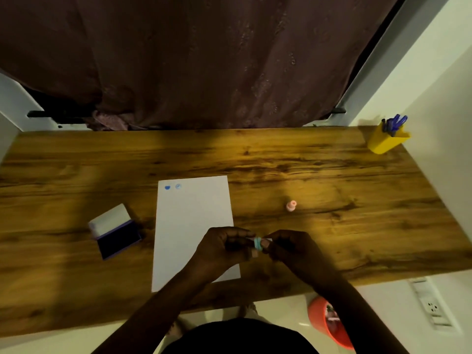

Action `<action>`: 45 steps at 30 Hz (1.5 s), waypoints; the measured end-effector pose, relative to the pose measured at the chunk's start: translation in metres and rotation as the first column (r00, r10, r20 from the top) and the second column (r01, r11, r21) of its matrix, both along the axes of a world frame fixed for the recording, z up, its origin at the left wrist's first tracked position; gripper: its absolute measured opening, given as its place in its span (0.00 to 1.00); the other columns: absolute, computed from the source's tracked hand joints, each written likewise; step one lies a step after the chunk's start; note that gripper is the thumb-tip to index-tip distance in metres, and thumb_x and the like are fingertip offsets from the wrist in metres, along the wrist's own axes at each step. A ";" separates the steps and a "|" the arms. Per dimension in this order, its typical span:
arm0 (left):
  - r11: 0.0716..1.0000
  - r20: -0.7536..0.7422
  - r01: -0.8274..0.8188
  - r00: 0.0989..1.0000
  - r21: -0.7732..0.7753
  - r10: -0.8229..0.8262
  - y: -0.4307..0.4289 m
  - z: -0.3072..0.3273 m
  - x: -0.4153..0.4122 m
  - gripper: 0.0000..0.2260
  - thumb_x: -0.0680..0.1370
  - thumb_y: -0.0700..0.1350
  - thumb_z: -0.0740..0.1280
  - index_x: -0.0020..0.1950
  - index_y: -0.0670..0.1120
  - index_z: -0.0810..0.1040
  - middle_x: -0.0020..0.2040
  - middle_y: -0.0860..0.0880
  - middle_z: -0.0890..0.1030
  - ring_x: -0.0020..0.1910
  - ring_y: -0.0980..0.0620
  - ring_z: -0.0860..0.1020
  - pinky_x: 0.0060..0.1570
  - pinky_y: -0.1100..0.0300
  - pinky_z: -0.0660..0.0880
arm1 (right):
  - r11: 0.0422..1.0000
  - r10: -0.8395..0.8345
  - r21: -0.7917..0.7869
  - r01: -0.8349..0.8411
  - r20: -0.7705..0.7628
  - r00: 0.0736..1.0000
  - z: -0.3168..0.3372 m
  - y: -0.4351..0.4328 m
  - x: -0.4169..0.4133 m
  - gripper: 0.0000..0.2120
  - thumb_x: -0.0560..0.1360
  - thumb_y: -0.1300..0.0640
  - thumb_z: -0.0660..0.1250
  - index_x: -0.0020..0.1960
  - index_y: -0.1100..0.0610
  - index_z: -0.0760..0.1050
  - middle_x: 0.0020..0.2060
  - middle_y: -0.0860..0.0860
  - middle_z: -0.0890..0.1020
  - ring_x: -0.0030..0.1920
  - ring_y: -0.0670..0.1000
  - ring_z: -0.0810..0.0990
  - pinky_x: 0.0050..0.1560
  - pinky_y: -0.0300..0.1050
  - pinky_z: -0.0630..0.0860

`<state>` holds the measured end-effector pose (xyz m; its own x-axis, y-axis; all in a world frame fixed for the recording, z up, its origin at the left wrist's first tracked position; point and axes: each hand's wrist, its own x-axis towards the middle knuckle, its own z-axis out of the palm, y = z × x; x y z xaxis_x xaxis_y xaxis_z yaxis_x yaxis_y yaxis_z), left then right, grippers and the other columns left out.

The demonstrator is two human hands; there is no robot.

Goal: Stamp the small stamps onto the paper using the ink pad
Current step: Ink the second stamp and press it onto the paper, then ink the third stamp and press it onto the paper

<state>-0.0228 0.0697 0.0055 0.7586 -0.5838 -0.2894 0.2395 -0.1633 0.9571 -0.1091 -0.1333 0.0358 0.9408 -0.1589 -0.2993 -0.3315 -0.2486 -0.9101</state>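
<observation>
A white sheet of paper (194,221) lies on the wooden desk (281,164), with two blue stamp marks near its top left corner. An open ink pad (116,235) with a dark pad and raised white lid sits left of the paper. A small pink stamp (291,205) stands right of the paper. My left hand (224,247) and my right hand (288,247) meet over the paper's right edge, both pinching a small light-blue stamp (258,243) between their fingertips.
A yellow pen holder (387,141) with blue pens stands at the desk's far right corner. A dark curtain hangs behind the desk. An orange bin (328,323) sits on the floor under the near right edge, beside a wall socket.
</observation>
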 end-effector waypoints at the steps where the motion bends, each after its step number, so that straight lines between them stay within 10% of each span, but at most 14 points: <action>1: 1.000 -0.020 0.001 1.000 0.020 0.000 -0.005 -0.001 -0.001 0.20 0.70 0.37 0.82 0.60 0.47 0.86 0.52 0.48 0.90 0.54 0.48 0.88 0.59 0.49 0.83 | 0.998 -0.011 -0.065 0.011 0.003 1.000 -0.001 -0.009 -0.002 0.04 0.74 0.49 0.75 0.48 0.46 0.86 0.39 0.42 0.88 0.39 0.39 0.85 0.39 0.31 0.77; 7: 0.981 -0.065 -0.138 0.987 0.139 0.148 -0.014 -0.011 0.000 0.12 0.72 0.41 0.81 0.52 0.53 0.88 0.47 0.50 0.90 0.50 0.50 0.88 0.62 0.41 0.82 | 0.736 0.010 -0.677 -0.009 -0.002 1.000 -0.026 -0.056 -0.002 0.08 0.73 0.52 0.75 0.50 0.52 0.83 0.45 0.47 0.86 0.43 0.47 0.84 0.41 0.34 0.77; 21: 0.954 -0.097 -0.261 0.956 0.149 0.277 -0.013 -0.016 0.001 0.07 0.75 0.40 0.78 0.50 0.50 0.88 0.47 0.46 0.90 0.50 0.46 0.89 0.59 0.45 0.84 | 0.643 0.155 -0.745 -0.176 -0.098 0.983 -0.063 -0.068 0.015 0.17 0.74 0.54 0.72 0.62 0.54 0.79 0.54 0.53 0.82 0.55 0.55 0.82 0.48 0.42 0.75; 30: 0.948 -0.104 -0.299 0.945 0.107 0.310 -0.016 -0.018 0.002 0.07 0.76 0.40 0.78 0.50 0.52 0.89 0.47 0.46 0.90 0.49 0.46 0.89 0.54 0.50 0.85 | 0.601 -0.006 -0.798 0.044 0.050 0.999 -0.040 -0.099 0.066 0.24 0.76 0.43 0.69 0.65 0.57 0.76 0.50 0.58 0.85 0.52 0.59 0.84 0.47 0.50 0.82; 36: 0.942 -0.107 -0.333 0.936 0.049 0.336 -0.017 -0.014 0.006 0.08 0.77 0.39 0.76 0.50 0.51 0.89 0.47 0.45 0.90 0.50 0.44 0.89 0.55 0.49 0.85 | 0.679 0.056 -0.725 -0.116 -0.106 0.993 -0.037 -0.093 0.098 0.10 0.78 0.51 0.69 0.51 0.58 0.82 0.47 0.56 0.86 0.48 0.56 0.85 0.46 0.46 0.79; 40: 0.924 -0.123 -0.380 0.920 -0.053 0.371 -0.015 -0.007 0.011 0.13 0.78 0.36 0.74 0.60 0.48 0.86 0.49 0.45 0.90 0.50 0.45 0.89 0.53 0.52 0.85 | 0.950 -0.076 -0.303 0.076 0.010 0.997 -0.010 -0.055 0.103 0.09 0.76 0.49 0.73 0.41 0.53 0.85 0.32 0.44 0.86 0.34 0.40 0.83 0.38 0.34 0.76; 45: 0.886 -0.169 -0.434 0.897 -0.163 0.409 -0.001 0.005 0.021 0.15 0.79 0.35 0.73 0.64 0.46 0.84 0.51 0.42 0.90 0.51 0.44 0.89 0.48 0.61 0.84 | 0.997 0.012 0.073 0.001 -0.173 0.985 0.013 0.009 0.104 0.14 0.77 0.47 0.72 0.46 0.58 0.85 0.32 0.51 0.84 0.33 0.47 0.81 0.35 0.38 0.78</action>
